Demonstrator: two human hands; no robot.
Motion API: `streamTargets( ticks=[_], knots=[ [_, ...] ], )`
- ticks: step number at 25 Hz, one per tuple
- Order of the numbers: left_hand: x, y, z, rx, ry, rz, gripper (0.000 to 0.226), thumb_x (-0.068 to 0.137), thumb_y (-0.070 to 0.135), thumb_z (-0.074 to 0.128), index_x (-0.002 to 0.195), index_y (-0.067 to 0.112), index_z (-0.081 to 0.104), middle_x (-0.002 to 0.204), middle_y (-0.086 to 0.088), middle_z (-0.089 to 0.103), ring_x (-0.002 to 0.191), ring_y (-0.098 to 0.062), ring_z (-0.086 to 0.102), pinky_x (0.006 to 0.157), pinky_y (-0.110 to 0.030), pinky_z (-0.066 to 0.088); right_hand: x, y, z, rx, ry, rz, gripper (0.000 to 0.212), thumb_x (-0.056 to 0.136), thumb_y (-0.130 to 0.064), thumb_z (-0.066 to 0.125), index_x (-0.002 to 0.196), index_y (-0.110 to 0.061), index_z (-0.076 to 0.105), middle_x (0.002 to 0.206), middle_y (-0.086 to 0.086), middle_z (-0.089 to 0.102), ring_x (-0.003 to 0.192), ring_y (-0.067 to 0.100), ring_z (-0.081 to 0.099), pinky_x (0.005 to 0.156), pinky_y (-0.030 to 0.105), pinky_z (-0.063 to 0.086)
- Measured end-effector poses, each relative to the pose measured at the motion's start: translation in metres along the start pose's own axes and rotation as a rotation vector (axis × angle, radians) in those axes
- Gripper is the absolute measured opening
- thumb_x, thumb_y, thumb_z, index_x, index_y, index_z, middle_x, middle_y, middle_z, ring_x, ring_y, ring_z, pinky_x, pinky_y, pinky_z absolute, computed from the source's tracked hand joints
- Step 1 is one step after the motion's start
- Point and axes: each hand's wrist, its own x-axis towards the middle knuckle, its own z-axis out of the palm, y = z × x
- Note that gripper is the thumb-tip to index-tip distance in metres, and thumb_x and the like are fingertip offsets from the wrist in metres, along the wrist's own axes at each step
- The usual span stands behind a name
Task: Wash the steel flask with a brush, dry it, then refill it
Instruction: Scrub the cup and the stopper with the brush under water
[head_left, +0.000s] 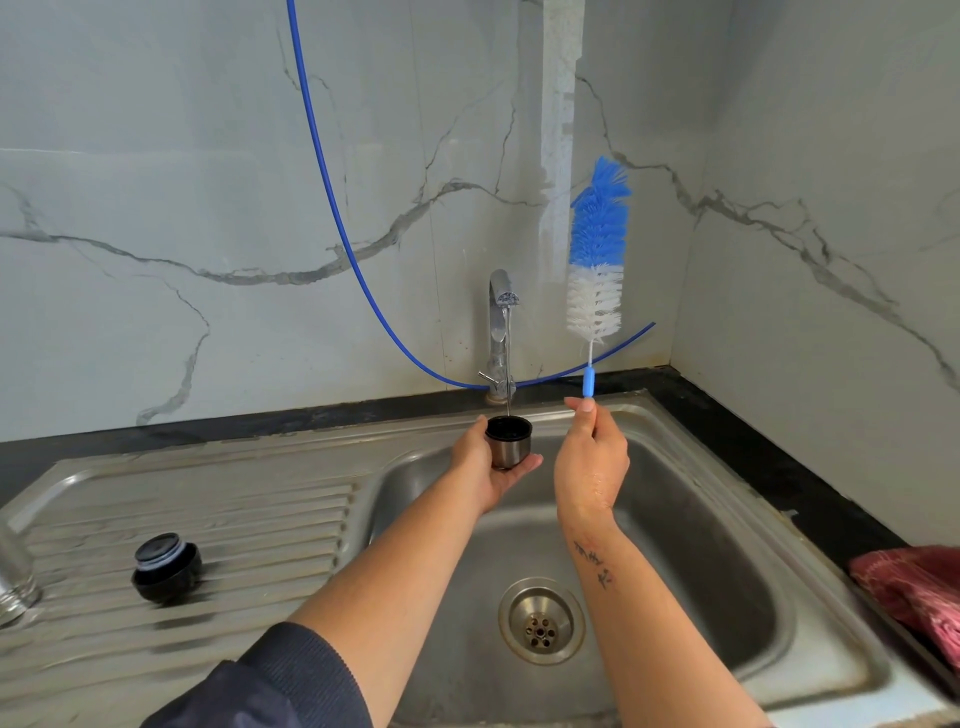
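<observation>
Left hand: the left hand (491, 467) cups a small steel flask cup with a dark inside (508, 440), mouth up, its fingers curled under and round the base.
Water: a thin stream from the chrome tap (500, 332) falls straight into the cup.
Right hand: the right hand (592, 457) pinches the blue handle tip of a long bottle brush with blue and white bristles (597, 260); its fingers are narrow on the handle, and the brush stands upright, bristles at 12 o'clock from the hand.
Sink: both hands are over the stainless steel sink basin (727, 571), with the round drain (541, 621) at 6 o'clock from them.
Draining board: a black flask stopper (166, 567) lies on the ribbed steel board at 8 o'clock from the cup; the rim of a steel vessel (15, 577) shows at the left edge, too cropped to identify.
Wall: a blue hose (332, 208) hangs in a curve against the marbled tiles behind the tap.
Surface: a dark red cloth (919, 592) lies at 4 o'clock, on the right edge.
</observation>
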Motion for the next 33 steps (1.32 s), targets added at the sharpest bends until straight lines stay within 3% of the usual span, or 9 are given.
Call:
streamTargets(
  ticks=[3, 7, 11, 14, 18, 21, 23, 27, 33],
  knots=[
    [-0.001, 0.0, 0.002, 0.006, -0.002, 0.013, 0.04, 0.107, 0.038, 0.051, 0.133, 0.008, 0.046, 0.138, -0.033, 0.051, 0.118, -0.058, 0.057, 0.058, -0.054, 0.061, 0.0, -0.001, 0.0, -0.001, -0.002, -0.001, 0.032, 0.109, -0.036, 0.038, 0.111, -0.032, 0.07, 0.081, -0.006, 0.062, 0.068, 0.009, 0.053, 0.062, 0.027, 0.042],
    [-0.002, 0.003, 0.003, 0.024, 0.01, 0.069, 0.03, 0.106, 0.035, 0.053, 0.123, 0.011, 0.05, 0.128, -0.023, 0.055, 0.115, -0.048, 0.058, 0.092, -0.059, 0.057, 0.0, 0.001, 0.001, 0.001, -0.005, -0.003, 0.032, 0.109, -0.038, 0.038, 0.111, -0.034, 0.07, 0.086, -0.008, 0.063, 0.071, 0.01, 0.053, 0.066, 0.031, 0.045],
    [0.001, 0.006, -0.005, 0.127, -0.011, 0.189, 0.023, 0.106, 0.034, 0.054, 0.114, 0.013, 0.054, 0.111, -0.014, 0.06, 0.109, -0.037, 0.06, 0.098, -0.056, 0.055, 0.001, 0.002, 0.001, 0.009, -0.005, -0.003, 0.035, 0.108, -0.039, 0.039, 0.111, -0.03, 0.072, 0.079, -0.009, 0.061, 0.067, 0.009, 0.05, 0.066, 0.034, 0.045],
    [0.008, 0.008, -0.021, 0.651, 0.104, 0.482, 0.025, 0.103, 0.04, 0.057, 0.11, 0.016, 0.06, 0.117, -0.011, 0.064, 0.113, -0.031, 0.063, 0.093, -0.049, 0.058, 0.0, 0.0, 0.0, 0.003, 0.0, -0.011, 0.035, 0.109, -0.038, 0.039, 0.113, -0.027, 0.072, 0.075, -0.009, 0.06, 0.063, 0.008, 0.048, 0.065, 0.032, 0.044],
    [0.011, 0.017, -0.058, 1.397, 0.126, 1.03, 0.044, 0.099, 0.038, 0.064, 0.135, 0.014, 0.057, 0.122, -0.006, 0.057, 0.095, -0.021, 0.061, 0.087, -0.033, 0.048, -0.001, -0.001, -0.001, 0.008, -0.006, -0.009, 0.036, 0.109, -0.038, 0.039, 0.115, -0.025, 0.072, 0.074, -0.007, 0.061, 0.064, 0.01, 0.05, 0.064, 0.031, 0.046],
    [0.011, 0.023, -0.076, 1.641, 0.077, 1.177, 0.048, 0.099, 0.04, 0.064, 0.14, 0.016, 0.055, 0.124, -0.004, 0.055, 0.101, -0.022, 0.059, 0.09, -0.036, 0.051, -0.003, -0.003, -0.002, 0.011, -0.012, -0.014, 0.035, 0.109, -0.037, 0.039, 0.114, -0.025, 0.072, 0.072, -0.004, 0.06, 0.062, 0.01, 0.048, 0.061, 0.03, 0.046],
    [0.009, 0.021, -0.071, 1.404, 0.14, 1.013, 0.043, 0.1, 0.042, 0.061, 0.134, 0.016, 0.058, 0.123, -0.006, 0.061, 0.101, -0.021, 0.06, 0.086, -0.036, 0.052, -0.004, -0.004, -0.003, 0.013, -0.014, -0.022, 0.034, 0.109, -0.036, 0.039, 0.114, -0.026, 0.072, 0.074, -0.004, 0.061, 0.063, 0.01, 0.048, 0.062, 0.03, 0.047],
    [0.005, 0.009, -0.038, 0.416, 0.016, 0.278, 0.029, 0.104, 0.037, 0.057, 0.121, 0.013, 0.057, 0.124, -0.014, 0.061, 0.113, -0.031, 0.063, 0.088, -0.05, 0.06, -0.003, -0.004, -0.004, 0.014, -0.011, -0.024, 0.033, 0.109, -0.037, 0.039, 0.114, -0.028, 0.071, 0.078, -0.006, 0.064, 0.065, 0.01, 0.051, 0.063, 0.029, 0.047],
    [-0.003, 0.001, -0.01, 0.091, -0.054, 0.085, 0.031, 0.104, 0.038, 0.058, 0.12, 0.012, 0.053, 0.121, -0.018, 0.06, 0.108, -0.04, 0.063, 0.078, -0.053, 0.061, -0.004, -0.008, -0.004, 0.061, 0.01, -0.055, 0.041, 0.109, -0.044, 0.038, 0.101, -0.026, 0.074, 0.064, -0.005, 0.049, 0.061, 0.011, 0.045, 0.062, 0.03, 0.044]
  ],
)
